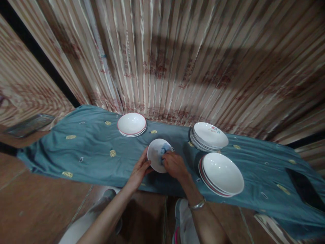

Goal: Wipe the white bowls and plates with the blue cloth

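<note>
Above the near edge of the cloth-covered table, my left hand (140,168) grips the left rim of a white bowl (154,153). The bowl's inside is tilted toward me. My right hand (175,164) has its fingers bent inside the bowl, closed on a small blue cloth (165,147) that touches the inner surface. Part of the cloth is hidden by the fingers. Behind the bowl to the left stands a short stack of white red-rimmed bowls (132,124).
A stack of white plates (209,134) with a floral print is at the back right, and stacked white bowls (223,172) stand in front of it. A dark phone-like slab (306,188) lies at the right end of the teal tablecloth (93,156). A curtain (162,61) hangs behind.
</note>
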Tool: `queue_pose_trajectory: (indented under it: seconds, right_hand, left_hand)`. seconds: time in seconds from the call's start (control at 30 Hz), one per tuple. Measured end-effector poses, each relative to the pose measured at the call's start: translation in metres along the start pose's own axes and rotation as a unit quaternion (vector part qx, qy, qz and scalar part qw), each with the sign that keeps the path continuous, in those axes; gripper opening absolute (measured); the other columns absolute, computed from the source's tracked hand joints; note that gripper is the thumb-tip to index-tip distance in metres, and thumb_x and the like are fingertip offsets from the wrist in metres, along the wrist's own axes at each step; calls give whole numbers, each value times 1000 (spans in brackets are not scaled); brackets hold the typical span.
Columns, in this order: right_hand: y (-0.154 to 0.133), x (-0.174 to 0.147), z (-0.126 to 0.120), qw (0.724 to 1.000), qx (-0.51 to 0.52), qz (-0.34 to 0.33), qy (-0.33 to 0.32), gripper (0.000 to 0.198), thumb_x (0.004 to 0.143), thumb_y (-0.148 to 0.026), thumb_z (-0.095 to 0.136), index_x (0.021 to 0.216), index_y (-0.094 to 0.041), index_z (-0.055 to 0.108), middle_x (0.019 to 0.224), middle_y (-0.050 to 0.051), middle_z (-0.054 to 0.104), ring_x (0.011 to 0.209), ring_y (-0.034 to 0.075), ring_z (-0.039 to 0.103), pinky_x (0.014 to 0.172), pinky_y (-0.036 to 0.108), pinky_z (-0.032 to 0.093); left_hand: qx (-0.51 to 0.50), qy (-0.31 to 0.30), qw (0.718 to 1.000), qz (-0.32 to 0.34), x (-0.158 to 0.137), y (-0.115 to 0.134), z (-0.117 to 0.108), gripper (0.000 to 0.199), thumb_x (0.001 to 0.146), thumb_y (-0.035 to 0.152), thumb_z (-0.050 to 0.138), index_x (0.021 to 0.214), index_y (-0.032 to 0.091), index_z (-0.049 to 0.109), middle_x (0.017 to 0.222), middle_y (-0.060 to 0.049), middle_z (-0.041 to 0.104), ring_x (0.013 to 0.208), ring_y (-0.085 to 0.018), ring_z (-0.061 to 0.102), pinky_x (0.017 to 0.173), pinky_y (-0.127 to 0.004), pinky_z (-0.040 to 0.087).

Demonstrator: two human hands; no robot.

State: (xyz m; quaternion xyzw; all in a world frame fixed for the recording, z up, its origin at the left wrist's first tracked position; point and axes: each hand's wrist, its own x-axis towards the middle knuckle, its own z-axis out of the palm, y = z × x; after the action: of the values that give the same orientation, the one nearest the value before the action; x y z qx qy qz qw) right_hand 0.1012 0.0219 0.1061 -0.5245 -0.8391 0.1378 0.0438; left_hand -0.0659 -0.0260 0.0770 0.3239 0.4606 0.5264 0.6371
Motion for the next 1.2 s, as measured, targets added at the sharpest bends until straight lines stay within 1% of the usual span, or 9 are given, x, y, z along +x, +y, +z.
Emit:
queue_pose_trajectory:
  seconds: [0.17,0.23,0.33,0.47,0.57,0.67,0.83,1.0,1.2]
  right_hand:
    - [10,1,-3,983,168,-55,-56,33,88,-15,41,94,-21,74,100,3,73,94,17,65,87,28,45]
    - [12,3,1,962,256,-62,-65,32,85,-14,43,91,-20,74,93,2,74,86,16,65,81,26,46]
    - [12,6,9,914,398,-45,-70,30,82,-14,45,89,-17,74,82,2,72,72,13,62,67,23,46]
    - [4,10,19,850,525,-36,-29,27,80,-18,47,88,-16,73,81,2,70,71,13,60,67,23,47]
    - [-4,13,21,833,551,-46,21,28,82,-22,47,91,-17,73,87,3,71,80,15,63,78,26,49]
    - [-10,14,17,840,532,-72,82,31,86,-23,44,98,-19,72,101,4,71,97,16,64,94,30,47]
    - [-11,14,10,874,445,-101,167,38,92,-24,40,120,-19,65,132,8,58,126,17,51,111,31,34]
    - [0,19,15,926,316,-49,199,43,93,-21,37,131,-21,57,142,8,50,134,18,43,113,36,31]
    - [18,23,21,954,211,5,212,46,92,-18,35,134,-19,53,143,12,46,134,21,43,114,41,31]
  left_hand:
    - [4,-7,1000,3,0,0,-1,78,75,41,69,146,32,38,153,-6,38,133,-34,42,97,-43,50]
    - [3,-8,1000,2,1,-1,-1,77,76,41,68,146,32,38,153,-5,38,132,-33,44,97,-42,50]
    - [-2,-8,1000,-2,1,-1,-1,77,76,40,68,146,32,36,153,-5,39,133,-32,43,97,-41,50]
    - [-5,-12,1000,-1,1,-1,0,76,76,40,68,145,33,38,153,-4,39,134,-32,42,97,-40,50]
    - [0,-15,1000,1,1,-2,-1,77,74,41,70,144,33,40,153,-4,39,133,-33,43,97,-41,50]
    - [3,-18,1000,9,1,-3,-1,77,73,42,71,144,32,42,152,-4,40,132,-35,44,97,-45,50]
    - [9,-32,999,20,-1,-2,2,79,70,43,74,143,32,43,151,-4,43,132,-36,44,97,-45,50]
    - [15,-46,998,26,-5,5,9,79,69,43,75,141,29,46,152,-7,41,131,-33,46,96,-40,50]
    - [18,-28,999,11,-7,9,12,84,65,43,78,142,28,46,145,-9,50,129,-34,49,93,-41,52]
